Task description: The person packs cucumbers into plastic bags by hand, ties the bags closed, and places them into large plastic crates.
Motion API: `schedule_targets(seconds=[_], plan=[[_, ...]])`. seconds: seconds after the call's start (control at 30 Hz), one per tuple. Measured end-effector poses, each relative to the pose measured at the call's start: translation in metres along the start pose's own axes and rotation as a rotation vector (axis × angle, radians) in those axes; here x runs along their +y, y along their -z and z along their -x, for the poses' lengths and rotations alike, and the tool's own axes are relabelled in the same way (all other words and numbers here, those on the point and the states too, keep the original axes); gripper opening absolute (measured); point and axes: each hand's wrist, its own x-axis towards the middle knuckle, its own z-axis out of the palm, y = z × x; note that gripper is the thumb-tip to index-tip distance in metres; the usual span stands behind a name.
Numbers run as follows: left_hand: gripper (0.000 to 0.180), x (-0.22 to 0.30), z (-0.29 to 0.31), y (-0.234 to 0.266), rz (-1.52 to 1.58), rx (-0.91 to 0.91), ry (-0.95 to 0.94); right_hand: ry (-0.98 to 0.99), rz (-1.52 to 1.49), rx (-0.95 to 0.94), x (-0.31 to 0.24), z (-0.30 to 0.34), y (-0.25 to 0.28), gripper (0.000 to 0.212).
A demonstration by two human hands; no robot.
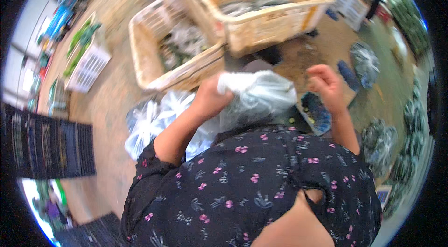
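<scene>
— Nearest the camera: what is shown?

— Black floral top [252, 186] of the person. Beyond it, in front of the body, is the pale plastic bag [261, 90], raised above the floor [112, 125].

— State the position of the fingers.

— Left hand [212, 97]: fingers closed around gathered plastic at the left end of the bag. Right hand [326, 88]: raised just beside the right end, with a gap visible. Its fingers curl inward; motion blur is present, so I cannot tell whether they pinch a thin strip or nothing.

— Report progress.

— Completed, by appearance: the knotted bags [144, 125] on the floor to the left. Outstanding: the bag in hand shows no finished knot, and both tubs retain contents.

— Give the count.

— Held bag: one. Knotted bags: probably two, though overlapping plastic may conceal another. Large off-white tubs: two, namely the left tub [144, 37] and the right tub [266, 30], adjacent to each other. White slatted crate [89, 72] with green produce, far left: one. Clear bags with dark contents on the right: two separate units, the farther bag [366, 65] and the nearer bag [380, 142].
</scene>
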Motion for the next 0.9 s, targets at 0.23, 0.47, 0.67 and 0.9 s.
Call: schedule_targets(seconds=[0.23, 0.47, 0.67, 0.9], plan=[[0.029, -0.023, 0.059, 0.086, 0.257, 0.564, 0.348, -0.2, 0.008, 0.135, 0.108, -0.015, 0.048, 0.017], [0.047, -0.084, 0.126, 0.142, 0.195, 1.014, 0.539, -0.2, 0.033, 0.063, 0.125, -0.042, 0.016, 0.028], [0.054, -0.121, 0.155, 0.103, 0.04, 0.585, 0.839, -0.184, 0.111, -0.051, 0.145, -0.045, -0.001, 0.034], [0.048, -0.167, 0.147, 0.068, -0.094, 0.131, 0.87, -0.278, 0.397, -0.183, 0.129, -0.024, -0.002, 0.042]])
